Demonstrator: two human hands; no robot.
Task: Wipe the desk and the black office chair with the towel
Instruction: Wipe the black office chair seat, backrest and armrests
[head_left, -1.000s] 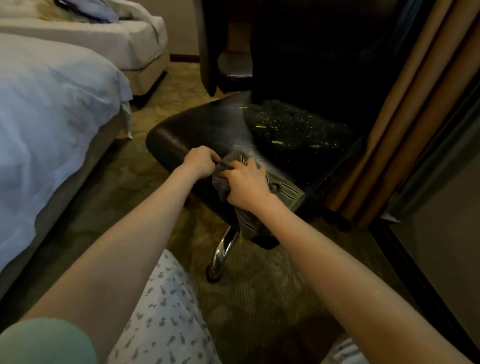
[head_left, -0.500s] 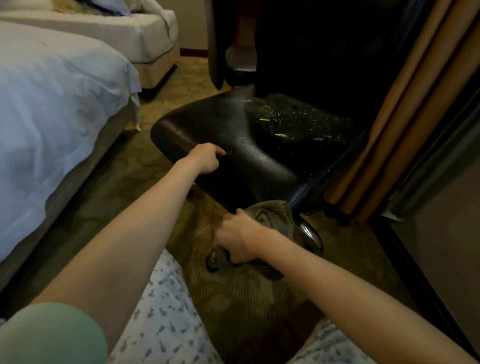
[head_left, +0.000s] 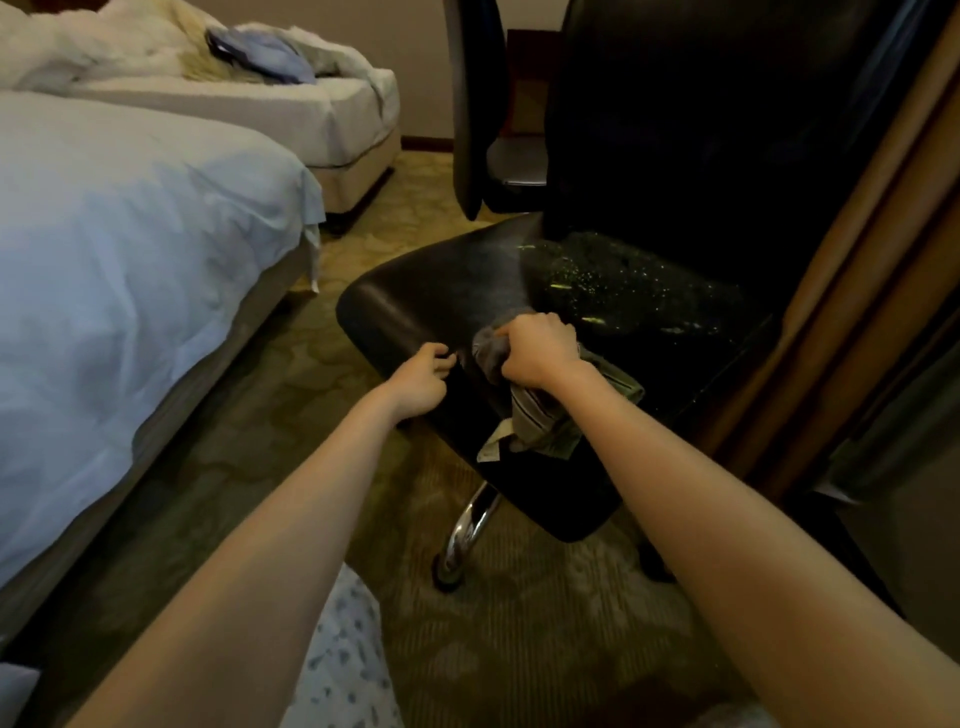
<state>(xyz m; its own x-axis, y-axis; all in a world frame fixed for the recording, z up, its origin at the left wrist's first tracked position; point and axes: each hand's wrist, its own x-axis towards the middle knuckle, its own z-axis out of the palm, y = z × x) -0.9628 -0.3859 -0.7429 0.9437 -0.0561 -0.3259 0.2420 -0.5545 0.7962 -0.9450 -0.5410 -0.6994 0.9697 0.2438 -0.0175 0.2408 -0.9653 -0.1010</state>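
Grey-green towel (head_left: 524, 415) is bunching inside the right grip (head_left: 540, 348), fingers wrapped tight around it, on the black office chair (head_left: 431, 296) seat's front. Left grip (head_left: 421, 382) is curling against the seat edge, hold unclear. Hard strokes risk rolling the chair away or scattering its specks (head_left: 623, 280).

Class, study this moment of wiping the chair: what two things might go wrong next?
The towel, bunched in the right hand, may push the pale specks off the seat onto the carpet. A caster shows beneath; the chair might roll, though the left hand grips the seat edge.
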